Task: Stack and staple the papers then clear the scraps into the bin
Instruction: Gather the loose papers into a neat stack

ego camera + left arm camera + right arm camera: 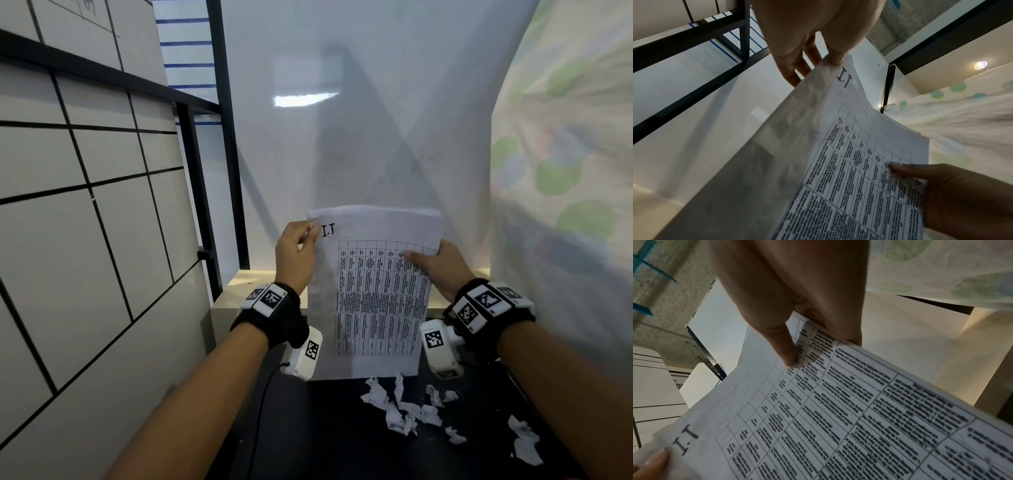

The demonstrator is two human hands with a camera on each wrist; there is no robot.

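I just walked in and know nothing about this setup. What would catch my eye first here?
A stack of papers printed with a dense table, held upright at the middle of the view, its bottom edge down at the black desk. The left hand pinches its top corner; the right hand grips its right edge. Crumpled paper scraps lie below.

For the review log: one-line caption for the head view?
Both hands, left hand and right hand, hold the paper stack upright above scraps.
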